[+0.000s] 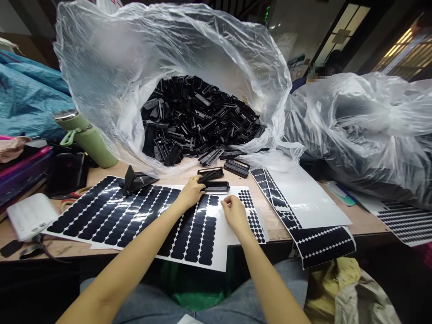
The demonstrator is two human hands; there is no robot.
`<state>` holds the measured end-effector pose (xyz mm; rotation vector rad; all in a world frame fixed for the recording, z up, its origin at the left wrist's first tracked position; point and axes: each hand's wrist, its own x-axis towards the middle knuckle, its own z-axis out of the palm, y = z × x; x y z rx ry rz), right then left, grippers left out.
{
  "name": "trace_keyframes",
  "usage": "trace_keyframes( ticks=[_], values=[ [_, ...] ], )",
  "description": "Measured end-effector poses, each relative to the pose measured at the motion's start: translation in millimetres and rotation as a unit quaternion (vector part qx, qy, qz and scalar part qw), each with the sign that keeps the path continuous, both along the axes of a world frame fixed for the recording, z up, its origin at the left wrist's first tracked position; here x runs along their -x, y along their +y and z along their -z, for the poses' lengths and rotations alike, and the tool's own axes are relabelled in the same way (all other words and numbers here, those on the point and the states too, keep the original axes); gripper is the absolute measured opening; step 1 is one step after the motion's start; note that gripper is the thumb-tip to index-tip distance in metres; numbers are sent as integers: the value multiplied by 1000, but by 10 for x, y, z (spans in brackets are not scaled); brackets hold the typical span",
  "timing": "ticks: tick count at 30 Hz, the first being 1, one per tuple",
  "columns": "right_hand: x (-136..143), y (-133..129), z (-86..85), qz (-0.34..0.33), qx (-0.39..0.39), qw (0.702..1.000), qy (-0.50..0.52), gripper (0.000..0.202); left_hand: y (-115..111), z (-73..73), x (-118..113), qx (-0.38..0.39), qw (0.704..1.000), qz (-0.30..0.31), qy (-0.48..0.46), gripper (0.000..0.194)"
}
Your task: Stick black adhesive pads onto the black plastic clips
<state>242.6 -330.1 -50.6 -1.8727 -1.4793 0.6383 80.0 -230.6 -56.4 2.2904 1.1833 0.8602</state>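
Observation:
My left hand (pixel 192 192) reaches over the sticker sheet, its fingers closed on a small dark plastic piece (pixel 211 175). Right beside those fingers lies a long black plastic holder (pixel 216 187) with a slot-like recess. My right hand (pixel 234 213) is above the sheet's right part, thumb and fingertips pinched together; whether anything is between them cannot be made out. Under both arms spreads a white sheet of black rounded stickers (pixel 135 211), with some bare white backing at its right side. Another black holder (pixel 236 167) rests a little farther back.
A large clear plastic bag (pixel 111 90) gapes open, full of black plastic parts (pixel 202 117). Left are a green bottle (pixel 94 146), a white power bank (pixel 32 216) and a black stand (pixel 137 180). More sticker sheets (pixel 322 245) overhang the table edge at right, near another bag (pixel 364 135).

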Motion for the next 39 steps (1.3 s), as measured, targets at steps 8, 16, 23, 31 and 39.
trace_keyframes(
  ticks=[8, 16, 23, 31, 39],
  values=[
    [311, 178, -1, 14, 106, 986, -126, 15, -471, -69, 90, 270, 858, -175, -400, 29],
    [365, 66, 119, 39, 26, 992, -118, 13, -623, 146, 139, 329, 734, -230, -549, 32],
    [466, -12, 67, 17, -14, 998, -65, 12, -610, 121, 144, 328, 720, -222, -570, 30],
    [63, -166, -293, -28, -25, 964, 264, 20, -730, -436, 242, 514, 639, -226, -525, 4],
    [-36, -238, -418, -62, 20, 946, 316, 25, -899, -540, 186, 548, 646, -221, -484, 6]
  ],
)
